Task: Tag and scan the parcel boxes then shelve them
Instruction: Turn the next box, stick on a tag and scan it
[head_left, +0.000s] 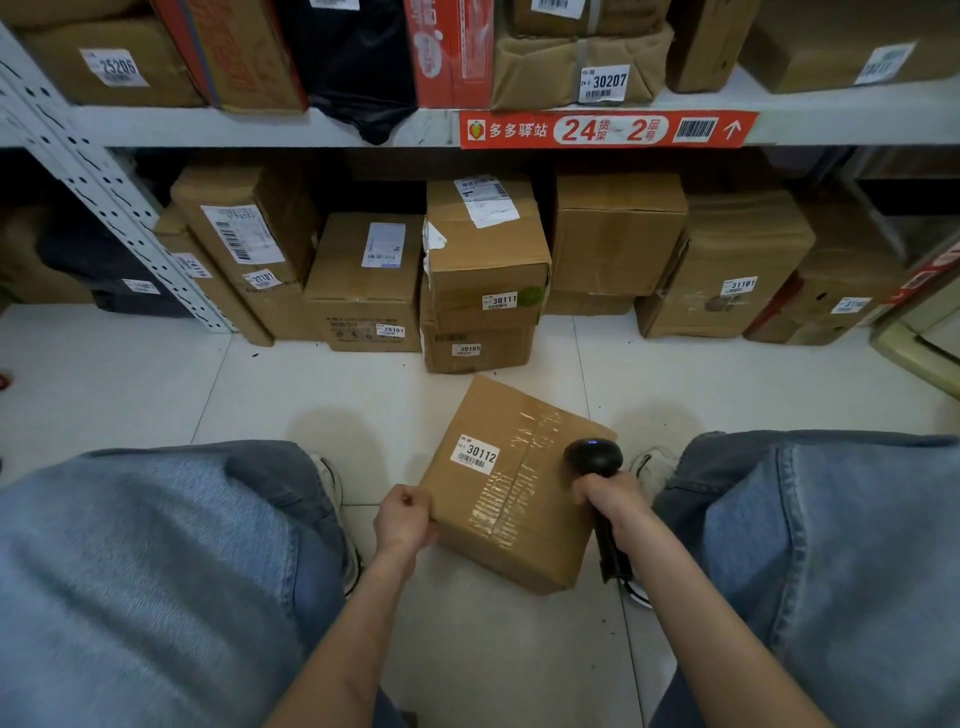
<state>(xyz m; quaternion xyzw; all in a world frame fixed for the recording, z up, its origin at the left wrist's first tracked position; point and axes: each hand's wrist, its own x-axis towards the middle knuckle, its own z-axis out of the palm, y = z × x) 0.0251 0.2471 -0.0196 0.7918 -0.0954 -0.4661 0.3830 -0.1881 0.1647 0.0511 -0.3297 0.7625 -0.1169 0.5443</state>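
A taped brown parcel box (519, 499) lies on the tiled floor between my knees. A white tag reading 30112 (477, 454) is stuck on its top near the left edge. My left hand (405, 519) grips the box's near left corner. My right hand (610, 501) holds a black handheld barcode scanner (594, 458) by its handle. The scanner's head hovers over the box's right edge, a small blue light lit on top.
Several tagged cardboard boxes stand under the lowest shelf, among them the 30111 box (485, 260) stacked on the 30105 box (475, 349). A red shelf label (608, 129) marks the board above, where more parcels sit. A perforated white upright (104, 208) rises at left. My jeans-clad knees flank the box.
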